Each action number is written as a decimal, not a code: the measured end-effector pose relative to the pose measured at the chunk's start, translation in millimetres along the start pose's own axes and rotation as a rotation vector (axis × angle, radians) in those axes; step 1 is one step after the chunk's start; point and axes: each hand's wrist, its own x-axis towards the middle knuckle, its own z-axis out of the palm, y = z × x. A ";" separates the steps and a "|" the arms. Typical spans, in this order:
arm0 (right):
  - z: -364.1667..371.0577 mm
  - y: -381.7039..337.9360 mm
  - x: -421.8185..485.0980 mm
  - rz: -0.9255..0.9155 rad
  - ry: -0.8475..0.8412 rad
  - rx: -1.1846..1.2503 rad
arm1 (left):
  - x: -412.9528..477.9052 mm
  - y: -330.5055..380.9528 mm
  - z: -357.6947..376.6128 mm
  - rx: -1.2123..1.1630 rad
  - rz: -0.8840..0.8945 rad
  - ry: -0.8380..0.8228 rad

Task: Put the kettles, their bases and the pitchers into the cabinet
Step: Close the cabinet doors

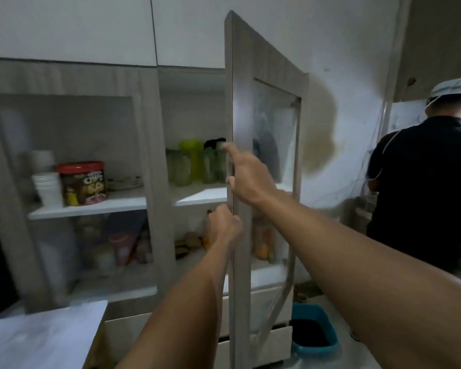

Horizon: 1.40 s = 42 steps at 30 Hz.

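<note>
Cabinet (149, 129) fills the left and centre of the frame. Its glass-paned door (240, 102) stands swung out, edge-on at centre, long axis upright. Both hands meet that edge: right hand (246, 177) higher, fingers loosely straight against it; left hand (224, 225) just below, fingers curled round it. Left of the hands, on the middle shelf (197, 194), stand green translucent pitchers (186, 166). No kettle shows plainly.
</note>
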 end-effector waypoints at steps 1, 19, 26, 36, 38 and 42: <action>14.2 0.0 12.0 -0.049 -0.008 -0.032 | 12.6 -7.4 -3.6 -0.001 -0.008 0.015; 183.1 16.8 194.9 -0.396 -0.171 -0.172 | 220.9 -67.2 -33.1 -0.009 -0.184 0.318; 221.9 43.4 237.3 -0.421 0.008 -0.270 | 282.1 -75.2 -31.4 -0.078 -0.287 0.492; 269.4 57.0 292.8 -0.351 -0.048 -0.335 | 366.0 -84.6 -23.0 -0.032 -0.266 0.570; 276.9 60.0 301.5 -0.350 -0.059 -0.327 | 380.8 -86.6 -18.9 -0.044 -0.260 0.575; 290.6 60.6 311.8 -0.334 -0.047 -0.312 | 399.4 -91.2 -9.1 -0.042 -0.251 0.582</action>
